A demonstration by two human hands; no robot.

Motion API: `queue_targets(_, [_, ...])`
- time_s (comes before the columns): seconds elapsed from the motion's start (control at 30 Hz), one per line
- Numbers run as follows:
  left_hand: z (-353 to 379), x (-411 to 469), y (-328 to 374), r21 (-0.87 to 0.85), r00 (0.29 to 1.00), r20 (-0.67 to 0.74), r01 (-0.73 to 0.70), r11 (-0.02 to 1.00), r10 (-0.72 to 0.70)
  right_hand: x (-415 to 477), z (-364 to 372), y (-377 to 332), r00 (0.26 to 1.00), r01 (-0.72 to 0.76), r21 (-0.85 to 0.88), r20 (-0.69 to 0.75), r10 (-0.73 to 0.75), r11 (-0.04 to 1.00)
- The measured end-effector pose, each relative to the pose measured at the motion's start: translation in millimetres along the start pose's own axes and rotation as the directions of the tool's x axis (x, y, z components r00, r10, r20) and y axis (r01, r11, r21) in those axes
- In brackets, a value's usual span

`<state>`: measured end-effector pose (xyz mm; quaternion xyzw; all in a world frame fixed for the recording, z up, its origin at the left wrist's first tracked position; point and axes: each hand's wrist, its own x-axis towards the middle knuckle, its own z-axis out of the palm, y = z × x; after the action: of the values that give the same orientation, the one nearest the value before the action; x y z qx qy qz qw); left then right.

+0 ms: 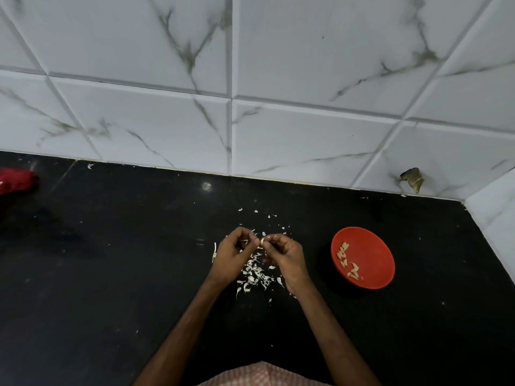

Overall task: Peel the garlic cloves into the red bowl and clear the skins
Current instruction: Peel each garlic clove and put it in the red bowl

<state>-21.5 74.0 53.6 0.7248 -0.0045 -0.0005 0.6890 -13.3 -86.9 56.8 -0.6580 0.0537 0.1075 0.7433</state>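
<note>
Over the black counter (111,274), my left hand (232,253) and my right hand (287,256) meet fingertip to fingertip. Both pinch one small pale garlic clove (262,241) between them. White garlic skins (255,274) lie scattered on the counter under and beyond the hands. To the right stands the red bowl (370,246), tilted toward me, with several peeled cloves (348,260) along its left inner side.
A white marble-tiled wall (250,107) rises behind the counter and turns a corner at the far right. A red cloth (16,180) lies at the left edge of the counter. A checked garment shows at the bottom.
</note>
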Motion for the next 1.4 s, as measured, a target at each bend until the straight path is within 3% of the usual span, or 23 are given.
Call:
queue_targets(0.3, [0.6, 1.5, -4.6, 0.147, 0.999, 0.031, -0.02, 0.989, 0.016, 1.2, 1.7, 0.8, 1.0, 0.012, -0.067, -0.009, -0.012, 0.998])
queue_targets(0.53, [2.2, 3.1, -3.5, 0.441, 0.996, 0.051, -0.088, 0.893, 0.073, 2.5, 3.8, 0.4, 0.998, 0.048, -0.177, -0.03, -0.054, 0.983])
queue_targets(0.7, [3.9, 2.8, -5.7, 0.365, 0.997, 0.071, -0.059, 0.929, 0.036, 3.1, 4.5, -1.5, 0.995, 0.081, -0.232, -0.036, -0.092, 0.969])
queue_targets(0.93, [4.9, 2.9, -2.3, 0.239, 0.996, 0.078, 0.019, 0.971, -0.039, 0.9, 6.5, -5.1, 0.995, 0.098, -0.164, 0.006, -0.099, 0.981])
queue_targets(1.03, [6.4, 1.7, -4.8, 0.206, 0.999, 0.009, 0.046, 0.977, -0.048, 1.1, 8.3, -6.1, 0.991, 0.13, -0.183, 0.026, -0.128, 0.974])
queue_targets(1.13, [1.1, 3.4, -8.9, 0.179, 0.991, -0.112, 0.095, 0.979, -0.075, 0.0, 8.4, -8.7, 0.995, 0.079, -0.088, -0.048, -0.083, 0.993])
queue_targets(1.23, [-10.4, 5.7, -15.1, 0.352, 0.989, -0.146, 0.089, 0.932, -0.039, -0.3, 5.1, -11.0, 0.996, 0.03, -0.003, -0.084, -0.03, 1.0])
queue_targets(1.33, [-16.9, 4.9, -21.0, 0.574, 0.993, -0.114, 0.07, 0.816, -0.005, -0.3, 4.9, -12.6, 0.996, 0.034, 0.016, -0.08, -0.033, 0.999])
queue_targets(1.4, [-18.6, 3.1, -20.1, 0.6, 0.997, -0.079, 0.069, 0.797, -0.027, -1.2, 5.5, -12.8, 0.995, 0.052, -0.009, -0.08, -0.052, 0.999])
